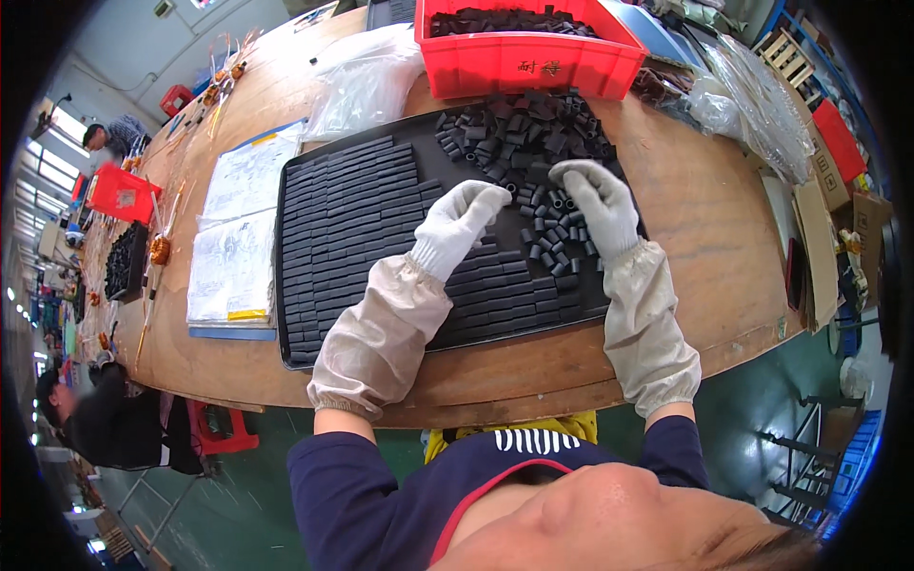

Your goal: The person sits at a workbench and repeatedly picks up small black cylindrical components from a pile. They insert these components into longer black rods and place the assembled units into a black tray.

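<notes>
A shallow black tray (289, 344) lies on the wooden table in front of me. Rows of short black tubes (347, 209) fill its left and near parts, laid side by side. At its far right is a heap of loose black tubes (528, 133), some standing on end. My left hand (461, 224), in a white glove, is above the rows' right edge with its fingertips pinched; anything between them is too small to make out. Over the right side of the loose tubes my gloved right hand (606, 207) curls its fingers; what they hold is hidden.
Beyond the tray stands a red bin (528, 71) of black pieces. An open document folder (233, 228) and clear plastic bags (367, 81) lie left and behind. More plastic wrap (752, 105) and cardboard (814, 257) are at the right. Another person (109, 419) sits at far left.
</notes>
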Demonstrator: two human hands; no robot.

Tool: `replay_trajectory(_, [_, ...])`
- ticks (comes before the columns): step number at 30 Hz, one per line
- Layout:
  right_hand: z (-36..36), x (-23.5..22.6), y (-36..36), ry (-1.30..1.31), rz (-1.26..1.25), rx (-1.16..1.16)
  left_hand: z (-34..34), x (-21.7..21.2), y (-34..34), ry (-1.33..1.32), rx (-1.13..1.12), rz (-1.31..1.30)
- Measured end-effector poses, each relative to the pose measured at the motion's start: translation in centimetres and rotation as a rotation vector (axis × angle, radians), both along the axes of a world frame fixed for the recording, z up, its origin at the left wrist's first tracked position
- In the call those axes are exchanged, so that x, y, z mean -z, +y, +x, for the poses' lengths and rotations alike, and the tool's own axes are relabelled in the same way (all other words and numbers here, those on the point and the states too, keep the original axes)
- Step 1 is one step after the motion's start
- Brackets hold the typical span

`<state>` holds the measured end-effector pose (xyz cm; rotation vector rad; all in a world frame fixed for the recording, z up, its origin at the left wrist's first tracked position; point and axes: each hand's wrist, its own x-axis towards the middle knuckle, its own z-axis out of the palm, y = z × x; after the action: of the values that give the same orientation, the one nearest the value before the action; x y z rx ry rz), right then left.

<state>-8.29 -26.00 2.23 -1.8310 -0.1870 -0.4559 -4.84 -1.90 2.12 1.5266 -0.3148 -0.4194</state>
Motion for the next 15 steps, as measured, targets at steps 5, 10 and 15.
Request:
replay_trajectory(5, [-1.1, 0.1, 1.9, 0.145, 0.023, -0.27, -0.2, 0.1, 0.0, -0.013, 0.069, -0.019])
replay_trajectory(10, [-0.9, 0.3, 3.2, -0.227, -0.235, -0.109, 0.0, -0.3, 0.5, 0.068, 0.091, -0.002])
replay_trajectory(15, [-0.3, 1.0, 2.7, -0.4, -0.518, -0.036, 0.0, 0.2, 0.3, 0.046, 0.125, 0.001])
